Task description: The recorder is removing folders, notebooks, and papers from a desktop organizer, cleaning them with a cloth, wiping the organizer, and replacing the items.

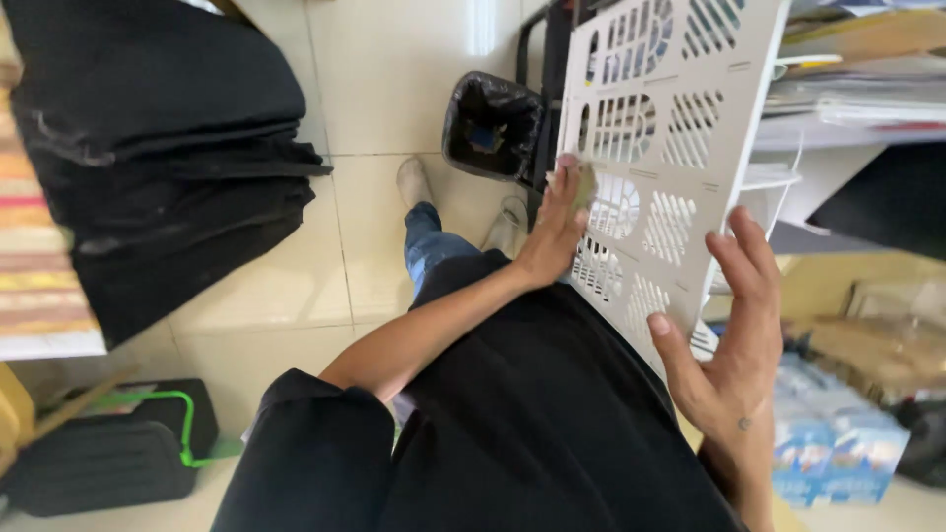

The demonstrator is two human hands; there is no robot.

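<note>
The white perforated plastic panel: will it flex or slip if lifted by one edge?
The white perforated plastic panel is thin and full of slotted cut-outs, so probably light and slightly bendy. The right hand steadies its edge while the left hand presses its face, suggesting it swings easily. Its smooth surface may slip.

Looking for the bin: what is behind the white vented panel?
A bin with a black liner shows left of the panel; shelves show right. The rest is covered.
</note>
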